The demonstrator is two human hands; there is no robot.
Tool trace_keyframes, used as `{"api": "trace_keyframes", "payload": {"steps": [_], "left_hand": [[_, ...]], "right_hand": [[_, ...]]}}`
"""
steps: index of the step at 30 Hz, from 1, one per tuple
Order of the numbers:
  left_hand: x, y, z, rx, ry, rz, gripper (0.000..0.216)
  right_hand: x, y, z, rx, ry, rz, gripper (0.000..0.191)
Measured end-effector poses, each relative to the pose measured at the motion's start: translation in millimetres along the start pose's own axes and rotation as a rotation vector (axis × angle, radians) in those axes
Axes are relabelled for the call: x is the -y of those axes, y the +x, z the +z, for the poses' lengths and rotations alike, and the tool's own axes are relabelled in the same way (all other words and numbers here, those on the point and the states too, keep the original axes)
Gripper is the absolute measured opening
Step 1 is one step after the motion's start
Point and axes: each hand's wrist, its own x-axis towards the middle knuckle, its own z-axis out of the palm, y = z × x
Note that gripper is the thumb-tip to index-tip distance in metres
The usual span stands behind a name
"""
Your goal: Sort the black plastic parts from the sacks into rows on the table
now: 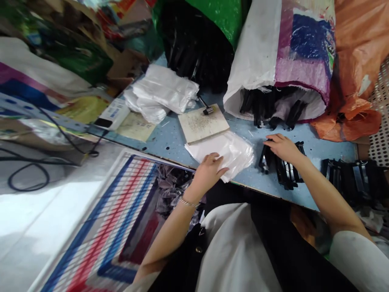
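My left hand (208,172) rests on the near left edge of a stack of clear plastic bags (231,152), its thumb apart from the bent fingers and nothing visibly gripped. My right hand (282,147) reaches over the table with its fingers at the top end of a long black plastic part (265,159); the thumb is hidden. Under that wrist lie more black parts (287,172) with shiny strips, bunched together. A worn flat board (204,123) lies across the far end of the bag stack.
Folded plastic bags (165,91) lie behind the board, near a white box (114,113). A white and purple sack (258,52) opens toward me with black parts inside. More black parts (355,178) sit at the right. A striped bag (121,227) stands below the table edge.
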Motion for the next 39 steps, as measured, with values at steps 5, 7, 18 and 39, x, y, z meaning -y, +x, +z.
{"api": "trace_keyframes", "payload": {"steps": [5,7,18,39], "left_hand": [[4,38,23,-0.06,-0.059,-0.135,0.014],[13,43,17,-0.049,-0.206,-0.289,0.019],[20,51,6,0.009,-0.613,-0.499,0.03],[27,24,-7,-0.106,0.051,0.018,0.05]], "right_hand": [[-40,28,5,0.036,-0.016,-0.002,0.061],[-48,28,2,0.043,-0.018,0.01,0.058],[106,-24,-7,0.155,1.911,0.258,0.049],[176,-16,40,0.427,2.835,0.548,0.045]]}}
